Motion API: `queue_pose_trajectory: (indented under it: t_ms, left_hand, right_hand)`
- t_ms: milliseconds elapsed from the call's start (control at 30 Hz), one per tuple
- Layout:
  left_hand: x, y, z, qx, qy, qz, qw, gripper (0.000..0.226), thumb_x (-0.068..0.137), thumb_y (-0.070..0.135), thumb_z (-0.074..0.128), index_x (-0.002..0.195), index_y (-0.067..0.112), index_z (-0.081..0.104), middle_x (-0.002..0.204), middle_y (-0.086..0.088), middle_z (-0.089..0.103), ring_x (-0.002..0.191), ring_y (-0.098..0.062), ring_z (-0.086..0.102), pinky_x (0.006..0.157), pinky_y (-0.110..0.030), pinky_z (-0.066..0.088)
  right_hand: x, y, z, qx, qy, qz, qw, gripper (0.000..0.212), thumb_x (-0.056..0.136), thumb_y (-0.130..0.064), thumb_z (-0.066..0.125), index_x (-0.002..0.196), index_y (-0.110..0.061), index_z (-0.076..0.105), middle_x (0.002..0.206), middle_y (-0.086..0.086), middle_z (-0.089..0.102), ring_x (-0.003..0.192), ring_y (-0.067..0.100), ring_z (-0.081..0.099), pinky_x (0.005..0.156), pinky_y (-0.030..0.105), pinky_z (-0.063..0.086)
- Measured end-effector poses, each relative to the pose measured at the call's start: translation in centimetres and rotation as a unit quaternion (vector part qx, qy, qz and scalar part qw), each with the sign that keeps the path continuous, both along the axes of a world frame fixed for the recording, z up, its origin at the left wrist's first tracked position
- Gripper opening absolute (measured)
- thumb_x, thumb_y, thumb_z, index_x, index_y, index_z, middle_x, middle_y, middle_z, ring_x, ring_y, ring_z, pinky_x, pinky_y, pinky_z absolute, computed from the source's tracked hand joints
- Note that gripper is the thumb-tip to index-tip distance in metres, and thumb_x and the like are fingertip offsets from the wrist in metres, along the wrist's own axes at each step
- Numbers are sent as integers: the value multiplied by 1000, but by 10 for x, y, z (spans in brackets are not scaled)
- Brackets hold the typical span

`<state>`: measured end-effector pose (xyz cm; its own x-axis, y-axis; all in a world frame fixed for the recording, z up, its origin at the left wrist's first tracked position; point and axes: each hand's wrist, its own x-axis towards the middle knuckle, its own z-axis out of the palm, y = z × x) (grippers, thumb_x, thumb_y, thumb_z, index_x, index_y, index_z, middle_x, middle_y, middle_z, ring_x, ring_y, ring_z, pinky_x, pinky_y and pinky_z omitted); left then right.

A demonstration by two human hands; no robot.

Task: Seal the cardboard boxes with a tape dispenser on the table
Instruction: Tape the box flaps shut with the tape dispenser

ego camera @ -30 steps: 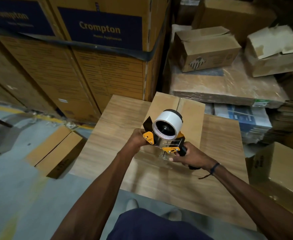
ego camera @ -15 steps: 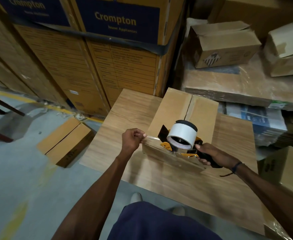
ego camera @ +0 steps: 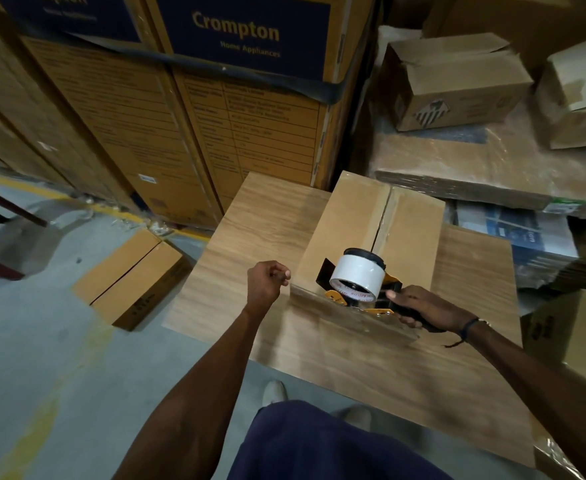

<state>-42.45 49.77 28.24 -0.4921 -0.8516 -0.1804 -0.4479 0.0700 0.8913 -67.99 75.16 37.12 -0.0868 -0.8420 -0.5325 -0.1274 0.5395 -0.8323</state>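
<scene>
Nearest the table's near edge, the person's two forearms reach in over dark blue trousers. On the wood-grain table (ego camera: 250, 220) lies a plain brown cardboard box (ego camera: 347, 230), long and flat, running from about the middle of the top to its far edge, with its two top flaps closed and meeting along a lengthwise seam. A glossy strip of clear tape lies along the box's near side — it catches the light at the near top edge. The right hand (ego camera: 423, 308) is curled round the black handle of the tape dispenser (ego camera: 357, 282), which sits on the box's near end at the seam. The dispenser has an orange-yellow frame, a black flap at its left and a fat white roll of tape on a black hub, with red print inside the core. The left hand (ego camera: 267, 282) is just beside the box's near left corner, fingers curled and thumb pinched against them — whether it pinches the tape end I cannot tell. Past the table's left edge, a closed carton (ego camera: 132, 275) lies on the grey floor. Beyond the far edge stand tall stacked cartons (ego camera: 243, 32) printed "Crompton Home Appliances", with loose open boxes (ego camera: 457, 81) piled to the right.
</scene>
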Motion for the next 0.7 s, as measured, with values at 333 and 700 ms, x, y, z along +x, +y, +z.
queue_pose_trajectory:
  t_ms: [333, 700]
  left_hand:
    - [18, 11, -29, 21, -123, 55, 991, 45, 83, 22, 85, 123, 12, 68, 122, -12, 71, 113, -30, 68, 94, -45, 56]
    - [-29, 48, 6, -77, -110, -5, 991, 58, 101, 58, 54, 102, 2, 68, 94, -15, 74, 91, -35, 68, 73, -38, 44]
  right_hand:
    - [-1, 0, -26, 38, -7, -2, 999, 69, 87, -76, 60, 77, -8, 60, 66, 14, 42, 53, 18, 33, 49, 29, 30]
    - [-5, 0, -36, 59, -14, -13, 998, 75, 83, -79, 63, 92, -4, 58, 79, 19, 43, 56, 19, 31, 48, 24, 31]
